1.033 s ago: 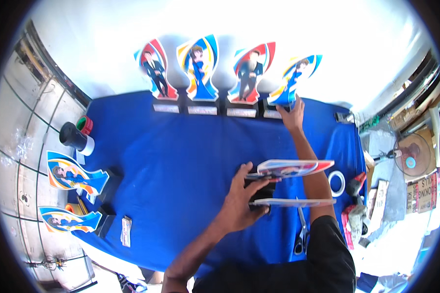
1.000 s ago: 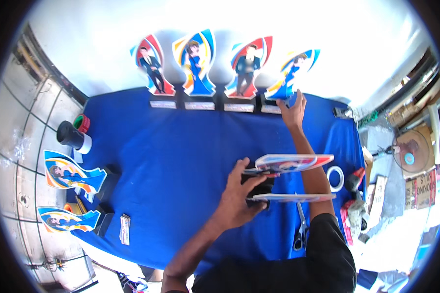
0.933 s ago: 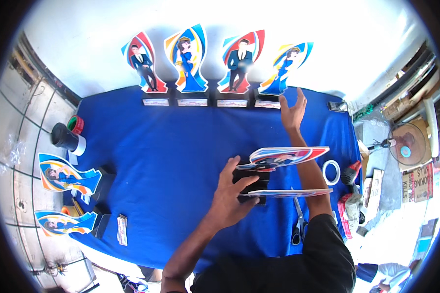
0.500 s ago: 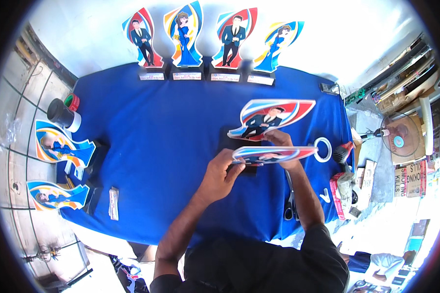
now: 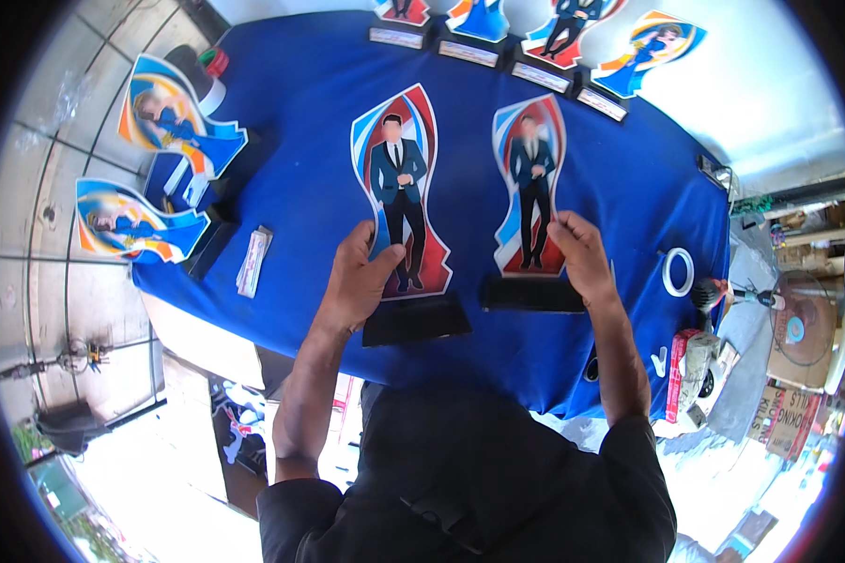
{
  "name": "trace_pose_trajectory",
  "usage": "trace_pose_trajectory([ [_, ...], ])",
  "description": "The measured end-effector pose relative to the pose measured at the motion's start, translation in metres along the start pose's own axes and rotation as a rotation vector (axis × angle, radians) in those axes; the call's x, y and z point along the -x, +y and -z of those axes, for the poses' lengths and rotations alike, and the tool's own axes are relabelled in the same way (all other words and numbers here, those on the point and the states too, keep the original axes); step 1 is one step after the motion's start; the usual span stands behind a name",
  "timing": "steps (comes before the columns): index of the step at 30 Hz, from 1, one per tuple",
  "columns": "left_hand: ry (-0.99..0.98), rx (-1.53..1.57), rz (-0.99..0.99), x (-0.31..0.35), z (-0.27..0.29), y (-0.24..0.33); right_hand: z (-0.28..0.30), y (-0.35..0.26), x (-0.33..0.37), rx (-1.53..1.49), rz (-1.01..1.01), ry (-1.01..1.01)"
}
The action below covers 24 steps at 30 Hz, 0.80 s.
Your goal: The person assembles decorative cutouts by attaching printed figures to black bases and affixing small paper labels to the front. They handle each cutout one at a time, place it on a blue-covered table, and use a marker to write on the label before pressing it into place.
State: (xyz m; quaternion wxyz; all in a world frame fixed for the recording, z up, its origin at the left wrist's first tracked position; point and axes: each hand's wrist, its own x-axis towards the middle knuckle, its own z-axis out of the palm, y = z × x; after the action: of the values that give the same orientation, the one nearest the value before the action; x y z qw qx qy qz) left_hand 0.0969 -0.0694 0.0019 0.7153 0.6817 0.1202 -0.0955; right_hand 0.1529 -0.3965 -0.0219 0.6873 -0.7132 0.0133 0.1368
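Note:
My left hand (image 5: 361, 277) pinches the lower left edge of a trophy (image 5: 407, 202), a wavy cutout board with a suited figure on red, blue and white swirls. Its plain black base (image 5: 416, 324) is close to the cloth's near edge. Closed on the lower right edge of a matching trophy (image 5: 532, 178) is my right hand (image 5: 580, 253). That one's black base (image 5: 532, 294) is slightly farther from me. Both boards face me, side by side with a gap between them. Whether either base is lifted off the cloth, I cannot tell.
Several similar trophies (image 5: 643, 56) line the far edge of the blue cloth (image 5: 300, 113). Two blue-gown trophies (image 5: 145, 220) stand at the left, near a stack of label strips (image 5: 253, 263). A tape roll (image 5: 677, 272) and a red box (image 5: 690, 375) are at the right.
The trophy in my left hand was edge-on and now faces me. Both held trophies now stand side by side instead of one behind the other. The whole view has turned.

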Motion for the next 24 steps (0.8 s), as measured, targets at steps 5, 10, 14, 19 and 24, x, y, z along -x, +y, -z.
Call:
trace_pose_trajectory([
  [5, 0.079, 0.215, -0.009, 0.016, 0.003, -0.014, -0.013, 0.026, 0.007, 0.217, -0.037, -0.015],
  [10, 0.127, 0.178, -0.270, 0.027, 0.010, -0.007, -0.012, 0.023, 0.007, 0.342, 0.157, 0.082],
  [14, 0.058, 0.040, -0.502, 0.021, 0.014, -0.014, -0.020, 0.019, 0.012, 0.185, 0.522, 0.219],
  [19, 0.098, -0.515, -0.789, 0.006, 0.025, -0.027, -0.020, 0.023, 0.019, 0.408, 0.794, 0.290],
  [24, -0.029, -0.458, -0.704, 0.004, 0.033, -0.020, -0.035, 0.034, 0.034, 0.599, 0.915, 0.598],
])
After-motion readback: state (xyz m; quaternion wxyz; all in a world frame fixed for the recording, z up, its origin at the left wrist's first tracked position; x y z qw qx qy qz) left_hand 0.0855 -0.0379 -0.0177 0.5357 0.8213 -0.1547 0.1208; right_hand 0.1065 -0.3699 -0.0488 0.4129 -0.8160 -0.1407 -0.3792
